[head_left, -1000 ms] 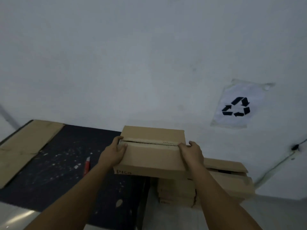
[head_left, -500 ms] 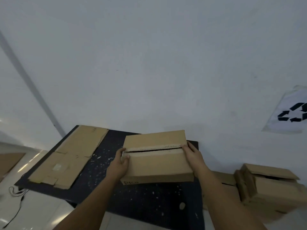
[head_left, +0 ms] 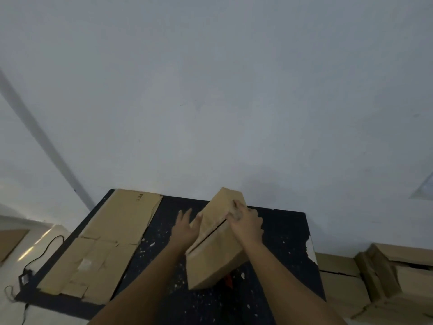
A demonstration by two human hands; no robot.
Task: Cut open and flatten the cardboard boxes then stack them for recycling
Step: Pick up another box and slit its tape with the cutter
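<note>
Fingers of the right hand (head_left: 246, 225) curl over the far upper part of the cardboard box (head_left: 215, 240), pressing on its top next to the dark slit between the flaps. Those of the left hand (head_left: 185, 227) are straight and slightly spread, lying against the box's left side with the thumb touching the cardboard; this hand grips nothing. Both bare forearms reach in from the bottom edge.

The box sits turned at an angle over the dark speckled mat (head_left: 281, 233), its near corner toward the person and its far end pointing at the white wall (head_left: 210, 90). Whether it rests fully on the mat cannot be told. A small red object (head_left: 228, 281) peeks out just below its near corner.

Flattened cardboard (head_left: 110, 245) lies on the left part of the mat, well apart from the box. More boxes (head_left: 379, 282) sit on the floor at the right. A black cable (head_left: 44, 249) trails across the pale floor at the left.
</note>
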